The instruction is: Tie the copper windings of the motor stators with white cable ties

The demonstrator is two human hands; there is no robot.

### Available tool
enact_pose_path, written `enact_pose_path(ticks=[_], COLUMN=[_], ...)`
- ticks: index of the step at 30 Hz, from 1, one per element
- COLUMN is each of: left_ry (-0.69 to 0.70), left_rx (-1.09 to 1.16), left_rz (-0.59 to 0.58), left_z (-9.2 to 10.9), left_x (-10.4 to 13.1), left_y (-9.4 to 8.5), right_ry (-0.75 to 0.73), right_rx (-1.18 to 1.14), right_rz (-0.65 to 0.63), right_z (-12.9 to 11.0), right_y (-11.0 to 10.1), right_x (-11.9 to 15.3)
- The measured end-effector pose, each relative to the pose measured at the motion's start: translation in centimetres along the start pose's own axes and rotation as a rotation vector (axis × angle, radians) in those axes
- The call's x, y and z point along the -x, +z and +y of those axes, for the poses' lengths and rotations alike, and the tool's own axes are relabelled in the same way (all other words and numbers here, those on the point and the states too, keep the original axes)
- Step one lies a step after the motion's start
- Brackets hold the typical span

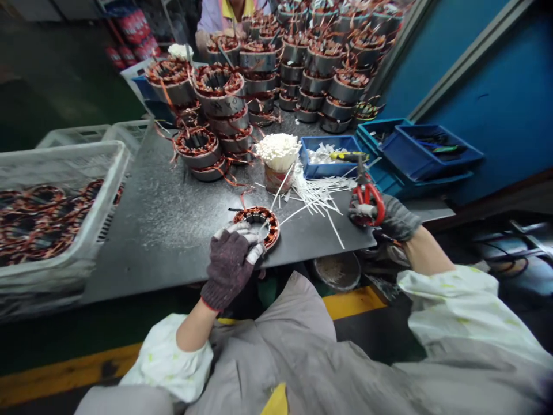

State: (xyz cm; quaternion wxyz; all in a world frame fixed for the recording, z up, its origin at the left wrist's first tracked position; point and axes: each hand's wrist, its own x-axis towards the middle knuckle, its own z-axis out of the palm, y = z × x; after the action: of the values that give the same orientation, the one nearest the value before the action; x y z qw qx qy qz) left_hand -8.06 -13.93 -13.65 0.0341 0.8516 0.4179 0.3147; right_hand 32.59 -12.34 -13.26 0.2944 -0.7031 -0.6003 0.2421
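A wire-wound motor stator (273, 229) lies near the front edge of the table, copper coils around its ring. My left hand (231, 262), in a dark purple glove with whitish fingertips, grips its near left side. The fingers cover part of the ring. Thin white strips stick up and out from the stator's right side. Off to the right, my right hand (395, 218), in a grey glove, is closed around red-handled scissors (377, 204), their dark blades pointing up and away. Loose white strips (317, 193) are scattered between the two hands.
Behind the stator stand a tin of bundled white sticks (277, 161) and a blue tray (328, 168) holding white scraps and a yellow-handled tool. Stacked stators (220, 98) fill the back. At left is a white crate (103, 202) of stators; blue bins (425, 153) sit right. A person (211, 20) is opposite.
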Motion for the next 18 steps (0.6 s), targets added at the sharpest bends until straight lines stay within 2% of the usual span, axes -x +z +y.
enact_pose_path(ticks=[3,7,11,14,18], left_ry=[-0.029,-0.072,-0.073,-0.062,-0.058], left_rx=[0.023,0.053,0.036,0.030,0.033], left_rz=[-0.036,-0.077,-0.088,-0.075,-0.053], left_z=[-0.9,-1.9,-1.9,-1.7,-1.5], left_x=[-0.3,-0.4,-0.3,-0.2,-0.1], left_y=[-0.1,-0.6,-1.0,-1.1,-1.1], right_ry=[0.017,-0.168,-0.361,-0.404,-0.449], right_rx=[-0.088,0.196,0.403,0.390,0.340], right_rz=[-0.022,-0.017,-0.088,-0.144,-0.215], right_z=[-1.5,-4.9,-8.1,-9.3,-9.9], right_y=[2.4,6.5,10.3,11.7,11.7], right_x=[2.2,4.5,4.7,3.6,2.4])
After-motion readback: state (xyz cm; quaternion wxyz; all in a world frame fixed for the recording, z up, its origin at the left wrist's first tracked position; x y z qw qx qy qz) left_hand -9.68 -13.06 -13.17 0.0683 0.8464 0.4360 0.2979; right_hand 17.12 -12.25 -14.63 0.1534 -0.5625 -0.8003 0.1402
